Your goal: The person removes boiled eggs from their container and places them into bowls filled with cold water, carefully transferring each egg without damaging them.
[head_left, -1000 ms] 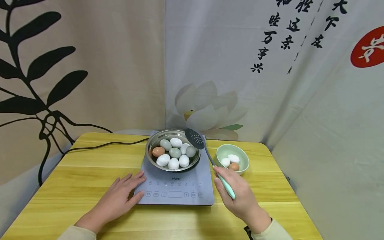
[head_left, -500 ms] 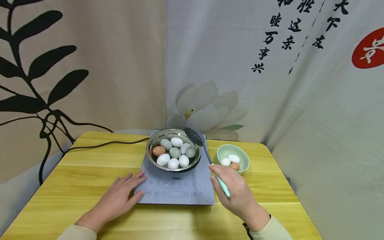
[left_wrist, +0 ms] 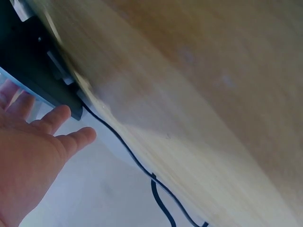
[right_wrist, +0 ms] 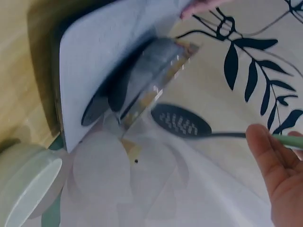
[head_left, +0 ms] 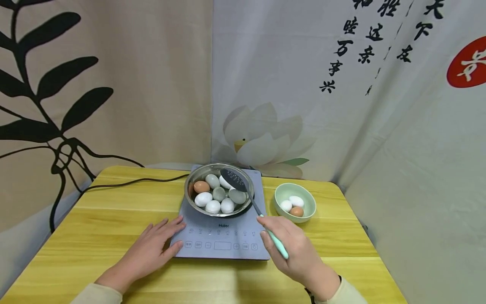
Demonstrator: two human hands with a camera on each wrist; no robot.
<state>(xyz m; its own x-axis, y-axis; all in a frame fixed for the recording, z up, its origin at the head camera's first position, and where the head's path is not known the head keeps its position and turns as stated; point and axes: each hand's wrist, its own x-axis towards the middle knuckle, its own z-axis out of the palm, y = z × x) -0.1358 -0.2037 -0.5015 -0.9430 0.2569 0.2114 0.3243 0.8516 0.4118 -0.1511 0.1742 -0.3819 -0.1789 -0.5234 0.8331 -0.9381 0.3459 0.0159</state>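
Note:
My right hand [head_left: 292, 249] grips the mint-green handle of a slotted spoon [head_left: 233, 180]. The spoon's dark perforated head overlaps the right back part of a round steel pot [head_left: 205, 170], covering part of a white egg. Several white, brown and greenish eggs [head_left: 219, 194] lie in the pot, which stands on a grey induction cooker [head_left: 223, 236]. My left hand [head_left: 146, 251] rests at the cooker's left edge, fingers spread; the left wrist view shows these fingers [left_wrist: 57, 118] beside the dark side of the cooker. From the right wrist, the spoon head [right_wrist: 182, 122] appears beyond my hand [right_wrist: 279, 175].
To the right of the cooker stands a pale green bowl [head_left: 282, 190] with two white eggs and a brown one. A black cord [head_left: 140, 181] runs left from the cooker over the wooden table [head_left: 114, 211]. Printed curtains [head_left: 159, 84] hang behind and on the right.
My right hand has moved slightly left, bringing the spoon head from the pot's right rim to over the eggs. The eggs have shifted within the pot. My left hand stays put.

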